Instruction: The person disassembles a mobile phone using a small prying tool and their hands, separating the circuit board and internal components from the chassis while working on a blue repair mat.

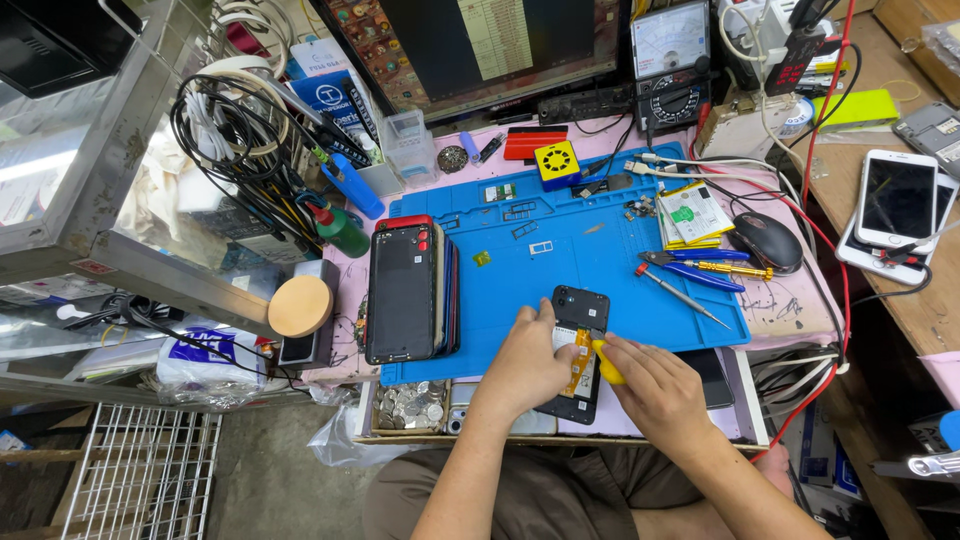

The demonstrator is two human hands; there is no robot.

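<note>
Hands are working on an opened black smartphone with its back cover removed, seen from the head camera looking down. This phone is lying at the near edge of the blue silicone repair mat, partly over the mat's front border, on the pink-covered tabletop. The left hand is resting on the left side of the phone, its fingers curled and its thumb pressing on the phone body, so it is holding the phone steady. The right hand is closing around a small yellow plastic tool, and the tip of this tool is touching the inside of the phone, where an orange flat part is showing.

To the left of the phone, a stack of phone back covers with a black one on top is lying at the left edge of the mat. Behind the phone, on the right part of the mat, blue-handled cutting pliers and a thin screwdriver with a red collar are lying near each other. A black computer mouse is sitting just beside the right edge of the mat. Farther right, well apart from the hands, a white smartphone with a dark screen is lying on a wooden surface. A yellow square block is standing at the far edge of the mat.
</note>
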